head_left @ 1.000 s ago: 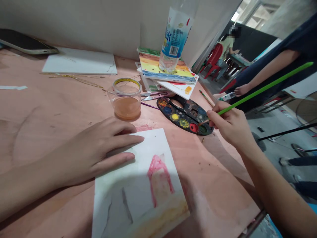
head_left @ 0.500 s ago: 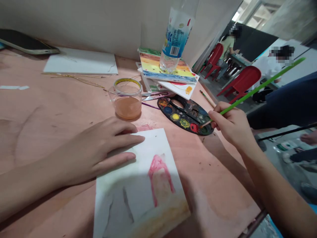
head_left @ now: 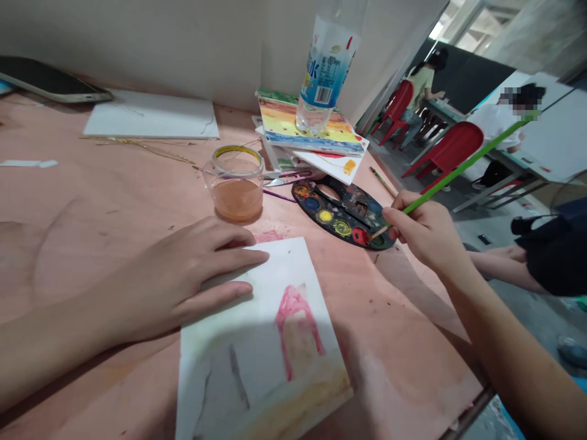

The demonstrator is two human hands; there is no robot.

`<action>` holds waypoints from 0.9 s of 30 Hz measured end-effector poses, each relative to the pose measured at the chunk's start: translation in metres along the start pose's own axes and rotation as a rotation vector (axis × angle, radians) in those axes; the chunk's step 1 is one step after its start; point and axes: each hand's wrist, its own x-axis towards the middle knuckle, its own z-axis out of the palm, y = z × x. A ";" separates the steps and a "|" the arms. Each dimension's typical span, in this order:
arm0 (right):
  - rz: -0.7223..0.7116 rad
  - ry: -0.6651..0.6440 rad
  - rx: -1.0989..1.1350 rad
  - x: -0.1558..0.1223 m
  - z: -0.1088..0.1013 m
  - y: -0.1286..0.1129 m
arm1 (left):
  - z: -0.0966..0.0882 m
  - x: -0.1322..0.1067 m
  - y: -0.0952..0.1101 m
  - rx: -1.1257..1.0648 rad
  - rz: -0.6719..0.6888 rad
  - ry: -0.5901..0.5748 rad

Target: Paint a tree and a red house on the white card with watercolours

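My left hand (head_left: 202,269) lies flat with fingers spread on the upper left part of a white painting board (head_left: 261,342). The board carries a pink arched shape, a tan band and thin grey strokes. My right hand (head_left: 424,229) pinches a green paintbrush (head_left: 463,165) whose tip touches the black paint palette (head_left: 316,217) by the red paint (head_left: 360,236). Several colours fill the palette's wells. Left of it stands a clear plastic cup (head_left: 236,189) of brownish water.
A water bottle (head_left: 325,73) stands on stacked paintings (head_left: 302,131) behind the palette. A craft knife (head_left: 284,179) and another brush (head_left: 383,181) lie near it. At back left are a phone (head_left: 50,79) and a white board (head_left: 153,115). People and red chairs (head_left: 452,150) are at right.
The brush tip has shifted slightly at the red paint, and its handle end has tipped left and down a little. A dark-clothed person at right has moved. My left hand stays put.
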 end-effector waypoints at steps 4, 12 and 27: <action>0.008 0.028 0.010 0.000 -0.001 0.001 | 0.000 0.000 -0.001 -0.015 0.001 0.004; 0.027 -0.006 0.003 0.000 -0.001 0.000 | -0.001 0.002 0.000 -0.019 -0.021 -0.014; 0.021 0.059 -0.011 0.000 -0.001 -0.003 | -0.002 0.002 0.001 -0.008 -0.014 -0.032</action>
